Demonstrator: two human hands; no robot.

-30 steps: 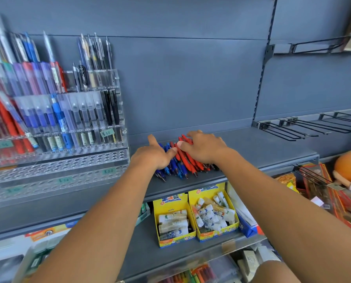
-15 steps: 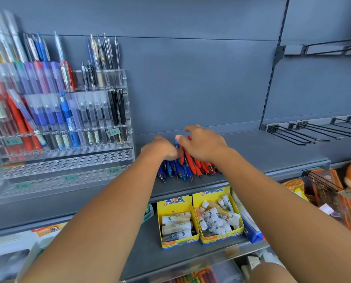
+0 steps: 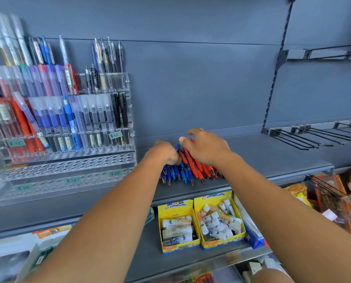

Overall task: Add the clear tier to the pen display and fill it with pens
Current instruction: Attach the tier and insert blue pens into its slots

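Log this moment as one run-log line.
stage: gathering pens | left hand: closed on blue pens | right hand: open over red pens | clear display: lower tiers empty

On the shelf point(image 3: 272, 158), far left: pen display point(image 3: 64, 123), upper tiers filled, two front tiers point(image 3: 68, 176) unfilled. Right of it, mid-shelf near the front edge: loose pens point(image 3: 187, 170) under left hand point(image 3: 166, 153) and right hand point(image 3: 205, 148). Below, on the lower shelf: two boxes point(image 3: 201, 223) side by side.
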